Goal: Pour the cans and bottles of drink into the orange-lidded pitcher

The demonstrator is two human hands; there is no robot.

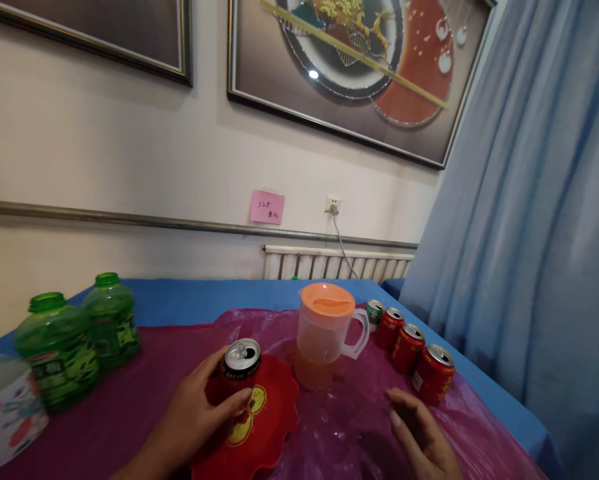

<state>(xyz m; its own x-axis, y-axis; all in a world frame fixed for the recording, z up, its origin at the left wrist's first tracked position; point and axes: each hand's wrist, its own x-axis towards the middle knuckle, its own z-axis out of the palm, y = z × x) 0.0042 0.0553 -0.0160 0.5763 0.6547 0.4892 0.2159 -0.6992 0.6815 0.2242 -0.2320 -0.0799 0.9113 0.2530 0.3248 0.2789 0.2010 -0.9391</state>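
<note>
My left hand (199, 407) is wrapped round a dark red drink can (242, 359) with a black band below its silver top. The can's mouth is open, and it stands on or just above a red scalloped tray (274, 427) with yellow printing. To the right, my right hand (422, 433) holds nothing; its fingers are apart and slightly curled over the purple plastic sheet. Between the hands and farther back stands a clear pitcher (319, 340) with an orange lid, a handle on its right and some amber liquid inside. The nearest red can (434, 375) is just beyond my right hand.
More cans (392, 328) form a row at the right. Two green bottles (62, 353) without caps stand at the left, beside a flowered white container (6, 407). The purple sheet (179, 353) covers part of the blue tabletop (189, 300). A blue curtain (519, 233) hangs at right.
</note>
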